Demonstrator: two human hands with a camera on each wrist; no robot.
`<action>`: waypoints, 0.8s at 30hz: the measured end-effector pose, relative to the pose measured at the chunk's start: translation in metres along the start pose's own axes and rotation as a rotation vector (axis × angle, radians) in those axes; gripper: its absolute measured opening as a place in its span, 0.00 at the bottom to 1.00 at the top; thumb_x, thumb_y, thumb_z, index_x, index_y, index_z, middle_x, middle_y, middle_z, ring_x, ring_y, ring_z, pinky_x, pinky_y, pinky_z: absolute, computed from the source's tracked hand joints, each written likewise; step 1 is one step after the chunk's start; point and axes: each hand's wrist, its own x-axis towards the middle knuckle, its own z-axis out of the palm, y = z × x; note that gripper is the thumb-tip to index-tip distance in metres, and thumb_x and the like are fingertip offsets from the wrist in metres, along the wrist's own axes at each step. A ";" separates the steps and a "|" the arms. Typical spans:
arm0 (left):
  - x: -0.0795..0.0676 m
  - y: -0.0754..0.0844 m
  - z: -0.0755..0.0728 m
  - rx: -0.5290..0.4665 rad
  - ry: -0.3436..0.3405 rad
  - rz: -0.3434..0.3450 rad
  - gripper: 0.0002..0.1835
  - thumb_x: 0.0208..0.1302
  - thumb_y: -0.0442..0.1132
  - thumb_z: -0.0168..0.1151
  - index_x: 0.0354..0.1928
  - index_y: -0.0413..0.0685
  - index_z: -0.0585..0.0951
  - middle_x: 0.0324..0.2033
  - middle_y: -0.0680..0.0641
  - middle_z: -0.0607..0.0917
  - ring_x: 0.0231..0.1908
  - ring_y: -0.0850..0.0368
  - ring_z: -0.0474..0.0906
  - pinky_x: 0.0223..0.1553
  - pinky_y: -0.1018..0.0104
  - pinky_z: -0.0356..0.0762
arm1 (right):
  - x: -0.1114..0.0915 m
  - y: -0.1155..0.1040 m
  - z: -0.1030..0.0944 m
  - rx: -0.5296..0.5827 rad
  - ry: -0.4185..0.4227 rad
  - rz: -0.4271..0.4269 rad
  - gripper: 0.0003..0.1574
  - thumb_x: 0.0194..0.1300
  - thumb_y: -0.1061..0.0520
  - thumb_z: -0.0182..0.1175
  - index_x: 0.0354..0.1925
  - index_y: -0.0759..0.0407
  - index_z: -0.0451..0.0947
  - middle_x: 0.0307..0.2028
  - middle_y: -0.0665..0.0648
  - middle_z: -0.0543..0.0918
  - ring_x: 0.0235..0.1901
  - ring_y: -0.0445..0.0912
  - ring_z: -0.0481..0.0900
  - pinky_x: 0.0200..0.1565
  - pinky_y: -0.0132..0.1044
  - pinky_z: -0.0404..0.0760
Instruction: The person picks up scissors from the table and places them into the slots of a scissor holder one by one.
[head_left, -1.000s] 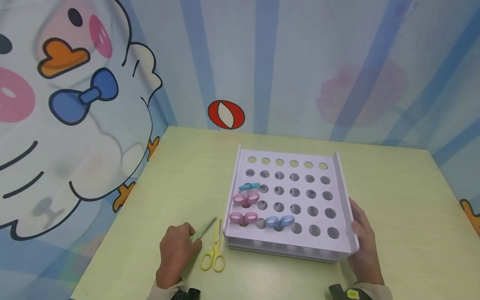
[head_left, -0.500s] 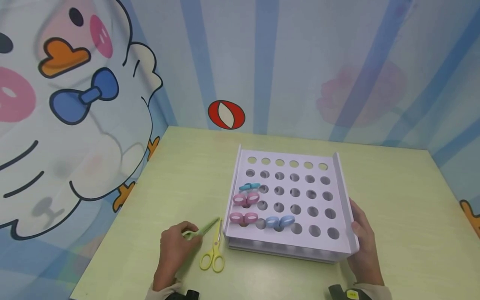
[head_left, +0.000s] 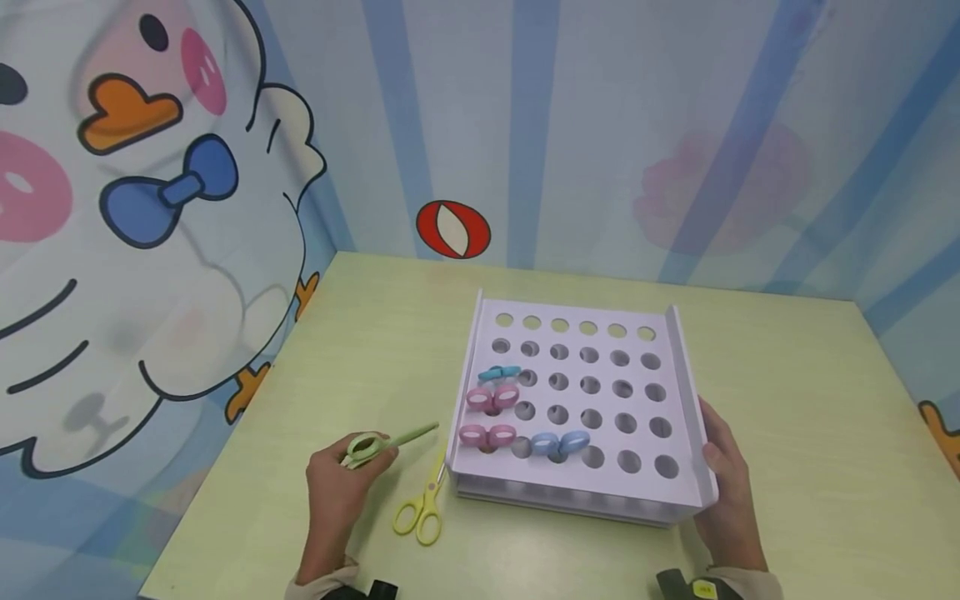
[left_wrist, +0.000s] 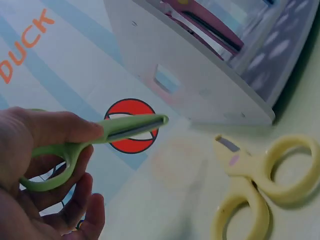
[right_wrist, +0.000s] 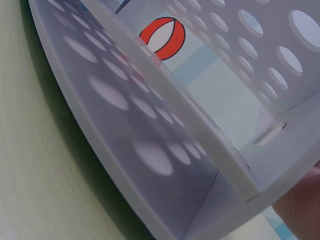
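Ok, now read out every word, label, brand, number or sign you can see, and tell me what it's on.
"DUCK": orange letters on the blue-striped wall, left wrist view.
Yellow label on the black device at the right wrist: too small to read.
No legible text on the green scissors, yellow scissors or white holed rack.

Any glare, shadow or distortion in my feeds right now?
Head: pale sheen on the table in front of the rack; left wrist: dim, bluish, a soft shadow beside the yellow scissors; right wrist: bright ovals on the rack's lower panel, its long edge looks bowed.
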 end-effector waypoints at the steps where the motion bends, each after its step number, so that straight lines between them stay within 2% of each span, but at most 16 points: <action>1: -0.001 0.001 -0.001 -0.038 -0.004 -0.013 0.11 0.53 0.35 0.77 0.39 0.44 0.89 0.36 0.53 0.91 0.41 0.66 0.81 0.42 0.74 0.76 | 0.000 0.000 0.000 -0.002 0.004 0.001 0.32 0.79 0.52 0.39 0.77 0.52 0.56 0.63 0.46 0.78 0.57 0.39 0.80 0.51 0.28 0.81; 5: -0.003 0.008 -0.003 -0.192 -0.004 -0.042 0.17 0.54 0.34 0.77 0.46 0.37 0.87 0.33 0.64 0.89 0.43 0.70 0.83 0.42 0.75 0.81 | 0.000 -0.002 0.001 -0.009 0.015 0.010 0.32 0.79 0.52 0.39 0.77 0.52 0.56 0.63 0.46 0.78 0.57 0.39 0.80 0.51 0.28 0.81; 8: -0.005 0.013 -0.004 -0.276 0.026 -0.018 0.20 0.53 0.34 0.77 0.49 0.35 0.86 0.34 0.67 0.89 0.45 0.69 0.84 0.42 0.75 0.82 | 0.000 -0.002 0.002 -0.020 0.025 0.018 0.32 0.79 0.52 0.39 0.77 0.52 0.56 0.63 0.45 0.78 0.57 0.39 0.80 0.51 0.28 0.81; 13: -0.008 0.020 -0.006 -0.326 0.069 0.023 0.19 0.54 0.33 0.76 0.48 0.37 0.86 0.37 0.63 0.89 0.47 0.67 0.85 0.45 0.74 0.81 | 0.000 -0.002 0.002 -0.009 0.024 0.017 0.32 0.79 0.51 0.40 0.77 0.52 0.56 0.63 0.46 0.78 0.57 0.39 0.80 0.51 0.28 0.81; 16: -0.010 0.025 -0.005 -0.421 0.067 0.055 0.15 0.56 0.30 0.74 0.47 0.38 0.86 0.41 0.56 0.90 0.51 0.63 0.84 0.50 0.72 0.81 | 0.001 -0.002 0.001 0.003 0.012 0.005 0.32 0.79 0.52 0.40 0.77 0.52 0.56 0.63 0.46 0.78 0.57 0.39 0.80 0.51 0.28 0.82; 19: -0.011 0.029 -0.003 -0.554 0.045 0.116 0.12 0.58 0.27 0.71 0.45 0.39 0.87 0.45 0.50 0.88 0.54 0.59 0.82 0.55 0.69 0.80 | 0.001 -0.001 0.001 0.011 0.003 -0.004 0.32 0.79 0.52 0.40 0.77 0.52 0.56 0.63 0.46 0.78 0.57 0.39 0.81 0.51 0.28 0.82; 24: -0.015 0.038 0.002 -0.715 -0.023 0.228 0.13 0.60 0.21 0.65 0.41 0.44 0.88 0.42 0.52 0.86 0.52 0.57 0.80 0.57 0.66 0.79 | 0.001 0.000 0.000 0.010 0.005 -0.003 0.32 0.79 0.52 0.40 0.77 0.51 0.57 0.63 0.46 0.78 0.56 0.39 0.81 0.51 0.28 0.82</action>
